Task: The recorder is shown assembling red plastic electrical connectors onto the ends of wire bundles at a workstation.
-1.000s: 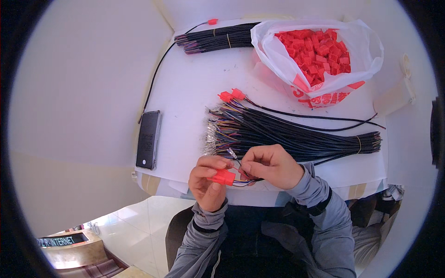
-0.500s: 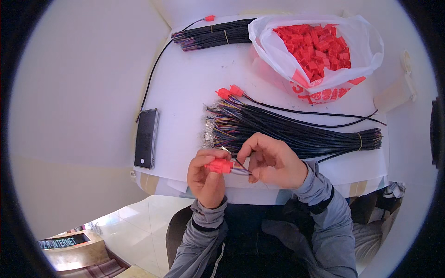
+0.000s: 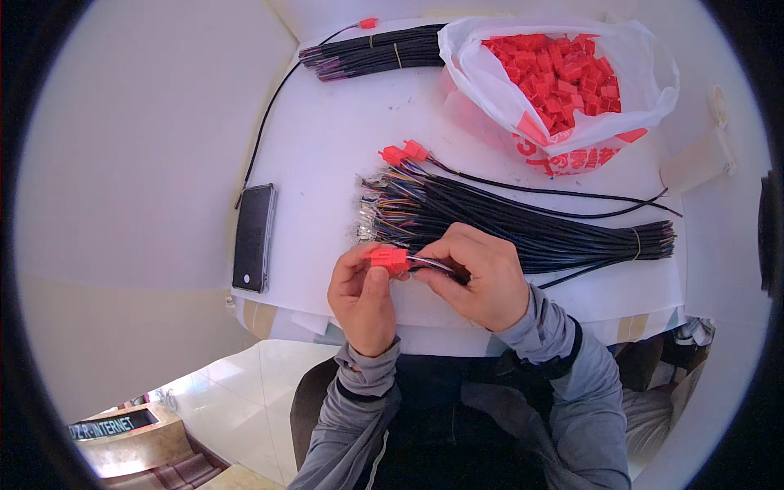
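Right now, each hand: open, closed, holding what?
Left hand: closed, holding a red connector.
Right hand: closed, pinching the wires leading from it.

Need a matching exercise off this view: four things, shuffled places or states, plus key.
1. Phone
2. Bag
3. Left hand
4. Right hand

A. Holding one red connector
B. Filled with loose red pieces
C. Holding wires
D. Lying at the table's left side

Pairs: 1-D, 2-B, 3-A, 4-C

Red printed characters (image 3: 563,160) mark the white plastic bag (image 3: 482,122); pale lettering (image 3: 114,425) crosses a dark sign (image 3: 147,417).
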{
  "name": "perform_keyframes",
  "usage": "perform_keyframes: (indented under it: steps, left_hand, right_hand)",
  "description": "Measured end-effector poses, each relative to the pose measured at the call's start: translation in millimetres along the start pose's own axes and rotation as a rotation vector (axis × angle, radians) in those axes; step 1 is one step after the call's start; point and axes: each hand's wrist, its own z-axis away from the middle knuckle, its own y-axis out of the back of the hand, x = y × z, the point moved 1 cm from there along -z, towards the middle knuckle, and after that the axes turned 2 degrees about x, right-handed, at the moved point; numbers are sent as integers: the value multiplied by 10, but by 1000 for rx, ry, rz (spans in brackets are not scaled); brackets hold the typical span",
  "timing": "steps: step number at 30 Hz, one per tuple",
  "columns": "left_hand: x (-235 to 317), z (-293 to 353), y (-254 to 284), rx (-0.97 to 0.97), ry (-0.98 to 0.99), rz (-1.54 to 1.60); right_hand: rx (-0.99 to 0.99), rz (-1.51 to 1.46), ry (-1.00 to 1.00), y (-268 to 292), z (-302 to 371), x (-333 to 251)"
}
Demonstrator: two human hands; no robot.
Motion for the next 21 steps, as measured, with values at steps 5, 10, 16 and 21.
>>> perform_keyframes:
  steps: [5, 10, 16, 21]
  left_hand:
    - [-29, -7, 11, 11, 19, 32]
    - [-39, 9, 41, -26, 59, 56]
    - [-34, 2, 19, 3, 82, 82]
    - [-34, 2, 15, -12, 98, 91]
  right_hand:
    - [-7, -74, -113, -10, -26, 0]
    - [-55, -104, -146, -47, -37, 28]
    - [-11, -79, -42, -51, -51, 87]
    - [10, -22, -35, -37, -50, 80]
